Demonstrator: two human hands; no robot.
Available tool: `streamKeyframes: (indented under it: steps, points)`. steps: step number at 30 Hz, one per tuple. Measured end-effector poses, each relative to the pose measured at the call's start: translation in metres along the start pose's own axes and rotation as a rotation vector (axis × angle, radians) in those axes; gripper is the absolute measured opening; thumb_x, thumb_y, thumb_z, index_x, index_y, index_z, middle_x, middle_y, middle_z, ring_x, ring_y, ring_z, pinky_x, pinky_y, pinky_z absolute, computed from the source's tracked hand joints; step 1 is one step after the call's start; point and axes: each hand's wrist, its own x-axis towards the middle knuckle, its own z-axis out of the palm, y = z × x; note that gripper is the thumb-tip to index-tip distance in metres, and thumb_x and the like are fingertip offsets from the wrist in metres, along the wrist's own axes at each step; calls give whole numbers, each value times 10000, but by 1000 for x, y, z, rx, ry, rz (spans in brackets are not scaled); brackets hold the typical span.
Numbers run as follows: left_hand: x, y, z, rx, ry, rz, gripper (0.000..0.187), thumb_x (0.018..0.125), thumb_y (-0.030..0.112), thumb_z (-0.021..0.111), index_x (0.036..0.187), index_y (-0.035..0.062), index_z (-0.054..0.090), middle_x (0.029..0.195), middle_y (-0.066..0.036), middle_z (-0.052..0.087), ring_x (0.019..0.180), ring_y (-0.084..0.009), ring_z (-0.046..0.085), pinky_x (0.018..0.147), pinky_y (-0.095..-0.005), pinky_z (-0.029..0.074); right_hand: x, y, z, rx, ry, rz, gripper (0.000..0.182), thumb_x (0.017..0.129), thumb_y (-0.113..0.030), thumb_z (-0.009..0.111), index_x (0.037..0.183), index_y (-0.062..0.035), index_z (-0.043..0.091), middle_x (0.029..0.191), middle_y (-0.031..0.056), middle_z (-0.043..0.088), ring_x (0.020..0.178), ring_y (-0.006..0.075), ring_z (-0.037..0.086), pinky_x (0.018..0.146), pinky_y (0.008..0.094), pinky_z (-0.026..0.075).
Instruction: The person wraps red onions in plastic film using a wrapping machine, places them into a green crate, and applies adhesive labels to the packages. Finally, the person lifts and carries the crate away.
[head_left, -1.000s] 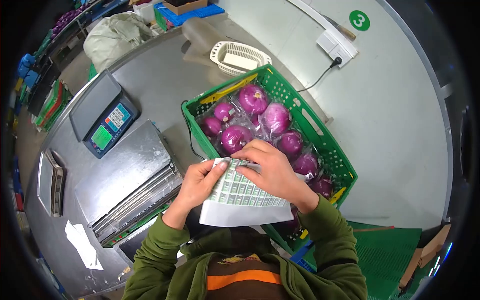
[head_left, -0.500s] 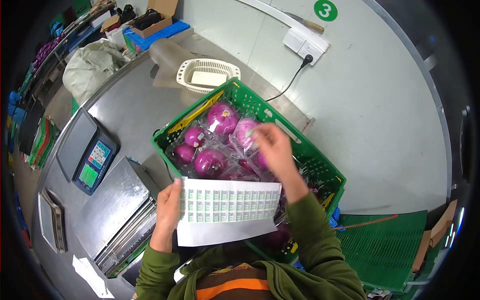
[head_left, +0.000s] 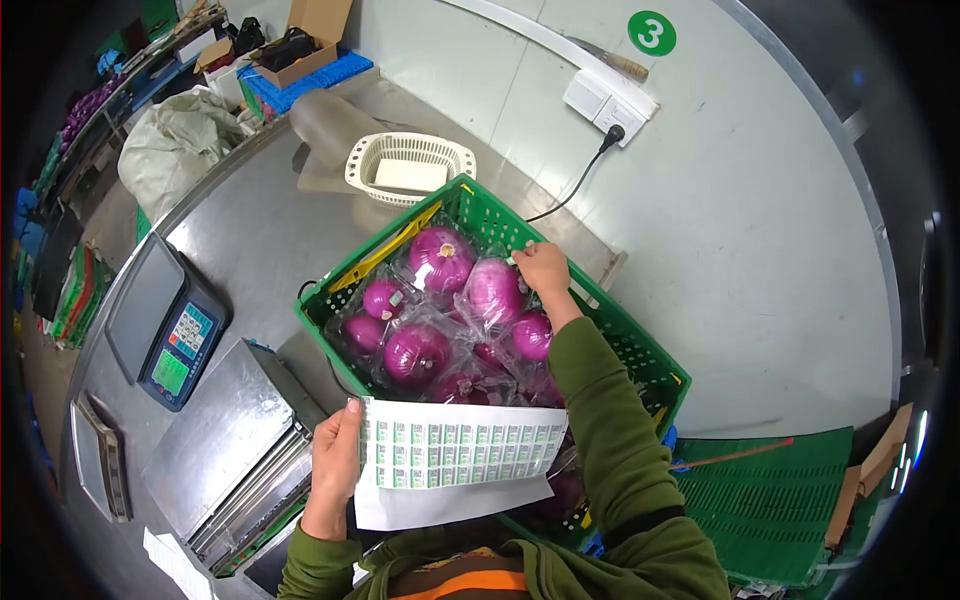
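My left hand [head_left: 336,455] grips the left edge of a white sheet of label stickers [head_left: 460,445], printed with rows of small green-and-grey labels. The sheet covers the near part of a green plastic crate [head_left: 625,325]. Inside the crate lie several red onions [head_left: 441,259] in clear plastic wrap. One smaller onion [head_left: 382,299] bears a small label. My right hand [head_left: 543,268] is over the crate's far side, beside a large wrapped onion [head_left: 494,291]. Its fingers are pinched on a small pale-green sticker [head_left: 513,259], apart from the sheet.
A cream plastic basket [head_left: 410,168] stands behind the crate. Left on the metal table are a digital scale [head_left: 170,320] and a metal box-shaped device [head_left: 235,440]. A black power cord [head_left: 580,185] runs from the wall socket behind the crate. Green slatted panels [head_left: 765,500] lie at right.
My right hand has moved from over the wrapped onion to the crate's far side, uncovering the onions beneath. The sheet, still in my left hand, appears slightly lower in view.
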Motion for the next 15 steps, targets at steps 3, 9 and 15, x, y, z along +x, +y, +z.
streamKeyframes:
  steps: [3,9,15]
  points:
    - [2,0,1,-28,-3,-4,415,1041,325,489,906,-17,683,788,-5,665,661,-34,546,604,-209,426,-5,-10,-4,-103,-27,49,297,809,-366,699,883,-81,736,896,128,730,886,315,698,786,430,543]
    - [-2,-8,-11,-30,-39,21,419,1037,333,496,929,-20,696,806,-1,668,689,-39,548,630,-217,434,-14,-19,-6,-307,75,-25,360,816,-407,710,976,-86,727,967,129,729,912,320,695,787,442,543]
    - [4,-8,-20,48,-75,-14,418,1039,326,491,945,-29,689,800,24,644,725,-30,521,660,-216,426,28,-46,15,612,-404,-158,602,768,-180,789,1284,32,564,970,146,696,798,164,644,675,270,513]
